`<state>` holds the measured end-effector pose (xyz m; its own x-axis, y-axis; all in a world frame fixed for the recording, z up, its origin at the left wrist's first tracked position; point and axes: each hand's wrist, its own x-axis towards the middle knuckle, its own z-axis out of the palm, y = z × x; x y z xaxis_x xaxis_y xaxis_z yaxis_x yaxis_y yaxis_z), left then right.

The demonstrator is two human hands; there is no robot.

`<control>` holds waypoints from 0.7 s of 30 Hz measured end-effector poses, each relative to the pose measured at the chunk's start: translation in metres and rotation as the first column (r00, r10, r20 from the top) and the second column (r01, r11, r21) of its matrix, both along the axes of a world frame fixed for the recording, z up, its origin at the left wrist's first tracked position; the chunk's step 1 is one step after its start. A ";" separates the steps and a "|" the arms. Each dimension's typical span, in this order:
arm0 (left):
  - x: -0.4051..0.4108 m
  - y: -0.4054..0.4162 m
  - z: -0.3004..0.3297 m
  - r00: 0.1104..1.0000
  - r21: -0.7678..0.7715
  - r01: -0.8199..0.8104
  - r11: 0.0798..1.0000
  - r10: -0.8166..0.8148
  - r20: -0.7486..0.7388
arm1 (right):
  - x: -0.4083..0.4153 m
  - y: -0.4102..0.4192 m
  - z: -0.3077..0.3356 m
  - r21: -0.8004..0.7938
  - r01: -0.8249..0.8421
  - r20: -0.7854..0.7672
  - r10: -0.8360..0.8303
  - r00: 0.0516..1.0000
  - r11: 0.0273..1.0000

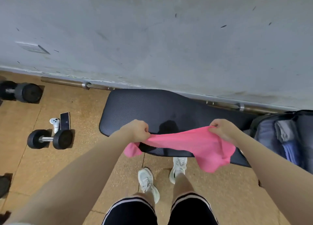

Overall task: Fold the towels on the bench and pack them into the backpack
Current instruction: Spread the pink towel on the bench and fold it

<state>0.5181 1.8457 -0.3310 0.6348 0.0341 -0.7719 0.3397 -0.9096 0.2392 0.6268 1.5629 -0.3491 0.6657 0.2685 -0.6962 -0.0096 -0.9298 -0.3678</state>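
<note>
A pink towel (189, 145) hangs stretched between both hands above the near edge of the dark padded bench (144, 109). My left hand (137, 130) grips its left top edge, and my right hand (221, 130) grips its right top edge. The towel's ends droop below each fist. At the right stands the open backpack (264, 136), holding a grey folded towel (282, 130) and a blue folded towel (290, 152). The bench top behind the pink towel is bare.
A dumbbell (50, 139) lies on the tan floor at the left, next to a phone (65, 121) and a white controller (55, 123). Another dumbbell (22, 92) sits farther left. A barbell (86, 85) runs along the grey wall. My feet (147, 182) stand before the bench.
</note>
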 end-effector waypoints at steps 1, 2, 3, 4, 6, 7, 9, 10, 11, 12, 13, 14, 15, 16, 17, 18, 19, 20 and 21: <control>0.012 0.002 -0.015 0.996 -0.009 -0.067 0.998 0.067 0.059 | 0.014 0.006 -0.014 -0.039 0.001 0.017 0.000 1.000 0.999; 0.023 0.004 -0.031 0.981 -0.019 -0.134 0.991 0.135 0.138 | 0.028 0.010 -0.031 -0.076 0.012 0.038 -0.009 0.999 0.997; 0.034 0.005 -0.050 0.957 -0.034 -0.191 0.981 0.194 0.217 | 0.039 0.014 -0.047 -0.110 0.023 0.059 -0.016 0.998 0.994; 0.045 0.004 -0.069 0.926 -0.060 -0.240 0.969 0.247 0.285 | 0.049 0.018 -0.064 -0.140 0.022 0.076 -0.011 0.997 0.990; 0.060 0.000 -0.103 0.871 -0.132 -0.321 0.938 0.347 0.347 | 0.060 0.027 -0.094 -0.193 -0.063 0.076 0.079 0.994 0.979; 0.062 -0.002 -0.118 0.851 -0.171 -0.355 0.919 0.394 0.348 | 0.061 0.033 -0.107 -0.204 -0.129 0.067 0.145 0.987 0.970; 0.060 -0.004 -0.141 0.813 -0.235 -0.427 0.873 0.485 0.323 | 0.058 0.050 -0.126 -0.149 -0.230 0.083 0.244 0.966 0.962; 0.054 -0.004 -0.149 0.800 -0.250 -0.457 0.854 0.517 0.305 | 0.052 0.061 -0.133 -0.092 -0.267 0.106 0.276 0.955 0.959; 0.046 -0.002 -0.155 0.796 -0.247 -0.477 0.843 0.534 0.286 | 0.045 0.074 -0.136 -0.027 -0.306 0.133 0.307 0.942 0.952; 0.035 0.001 -0.161 0.798 -0.228 -0.493 0.839 0.541 0.266 | 0.037 0.087 -0.140 0.041 -0.346 0.154 0.337 0.929 0.937; 0.023 0.005 -0.166 0.797 -0.198 -0.515 0.834 0.551 0.247 | 0.028 0.102 -0.143 0.103 -0.383 0.157 0.366 0.917 0.918; 0.010 0.010 -0.170 0.788 -0.163 -0.548 0.820 0.572 0.227 | 0.019 0.117 -0.145 0.152 -0.422 0.143 0.403 0.904 0.894; -0.003 0.015 -0.173 0.773 -0.128 -0.584 0.802 0.597 0.214 | 0.010 0.132 -0.148 0.183 -0.469 0.114 0.455 0.883 0.864; -0.016 0.020 -0.178 0.759 -0.100 -0.613 0.783 0.620 0.199 | 0.001 0.146 -0.151 0.201 -0.518 0.076 0.514 0.854 0.832; -0.027 0.025 -0.184 0.756 -0.078 -0.629 0.774 0.632 0.169 | -0.008 0.159 -0.154 0.213 -0.556 0.026 0.565 0.825 0.803; -0.037 0.029 -0.189 0.771 -0.056 -0.622 0.781 0.624 0.127 | -0.015 0.171 -0.157 0.225 -0.588 -0.013 0.606 0.796 0.777; -0.046 0.032 -0.195 0.796 -0.037 -0.599 0.800 0.600 0.084 | -0.022 0.181 -0.162 0.230 -0.626 -0.029 0.648 0.761 0.745; -0.053 0.035 -0.201 0.821 -0.028 -0.567 0.823 0.568 0.056 | -0.028 0.189 -0.168 0.221 -0.675 -0.023 0.696 0.718 0.704; -0.058 0.037 -0.206 0.844 -0.028 -0.533 0.845 0.534 0.042 | -0.033 0.196 -0.173 0.194 -0.733 -0.006 0.748 0.663 0.651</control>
